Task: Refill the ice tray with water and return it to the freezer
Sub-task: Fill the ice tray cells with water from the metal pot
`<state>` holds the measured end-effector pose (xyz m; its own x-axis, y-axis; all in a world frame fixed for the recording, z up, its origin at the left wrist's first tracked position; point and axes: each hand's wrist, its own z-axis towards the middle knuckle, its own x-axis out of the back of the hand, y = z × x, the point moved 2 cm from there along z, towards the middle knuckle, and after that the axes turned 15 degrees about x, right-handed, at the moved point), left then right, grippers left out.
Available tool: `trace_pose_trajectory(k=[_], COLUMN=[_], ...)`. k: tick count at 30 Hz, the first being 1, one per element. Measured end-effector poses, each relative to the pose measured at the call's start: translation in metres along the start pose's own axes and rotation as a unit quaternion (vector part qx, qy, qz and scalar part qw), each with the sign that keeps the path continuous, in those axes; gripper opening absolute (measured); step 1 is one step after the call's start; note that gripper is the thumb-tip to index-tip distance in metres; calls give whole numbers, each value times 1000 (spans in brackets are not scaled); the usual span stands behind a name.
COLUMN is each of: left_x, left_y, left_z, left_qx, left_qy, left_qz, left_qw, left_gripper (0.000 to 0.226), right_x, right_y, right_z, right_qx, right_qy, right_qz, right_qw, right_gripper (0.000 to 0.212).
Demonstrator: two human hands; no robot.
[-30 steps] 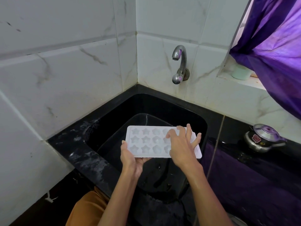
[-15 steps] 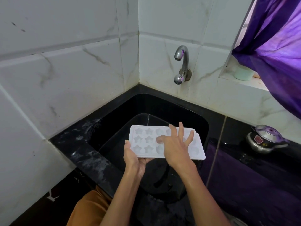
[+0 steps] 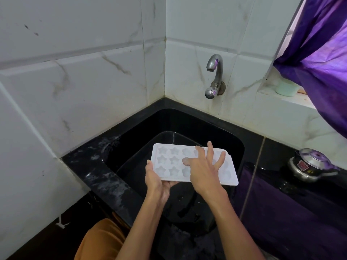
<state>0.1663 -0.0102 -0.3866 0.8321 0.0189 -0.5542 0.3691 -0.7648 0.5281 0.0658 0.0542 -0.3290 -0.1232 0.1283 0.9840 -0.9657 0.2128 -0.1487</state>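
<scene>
Held by the left hand (image 3: 156, 182) at its near corner, the ice tray (image 3: 169, 163) is pressed by the spread right hand (image 3: 203, 170).

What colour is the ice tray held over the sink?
White, seen in the head view: the ice tray.

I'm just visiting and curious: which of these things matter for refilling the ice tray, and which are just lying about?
For the job:
ice tray, held by the left hand, right hand spread on top
tap, not running
black sink

Lying about:
pressure cooker
purple curtain
pale green cup on the sill
</scene>
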Motion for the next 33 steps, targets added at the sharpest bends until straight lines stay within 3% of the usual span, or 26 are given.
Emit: trace_pose_trajectory(k=[16, 24, 28, 33], left_x=[1, -1, 0, 1], left_y=[-3, -4, -4, -4], left_z=[2, -3, -3, -3], left_qx=[9, 28, 27, 23], left_qy=[-3, 1, 2, -2], left_qz=[-5, -16, -20, -24], left_qw=[1000, 999, 999, 999], left_gripper=[54, 57, 56, 56], right_x=[-4, -4, -4, -5], right_y=[3, -7, -13, -20], right_z=[0, 1, 6, 10], right_qx=[-4, 15, 38, 59], right_qy=[-8, 33, 19, -5], right_qz=[-3, -2, 2, 5], right_qw=[1000, 999, 999, 998], right_gripper=[74, 61, 68, 60])
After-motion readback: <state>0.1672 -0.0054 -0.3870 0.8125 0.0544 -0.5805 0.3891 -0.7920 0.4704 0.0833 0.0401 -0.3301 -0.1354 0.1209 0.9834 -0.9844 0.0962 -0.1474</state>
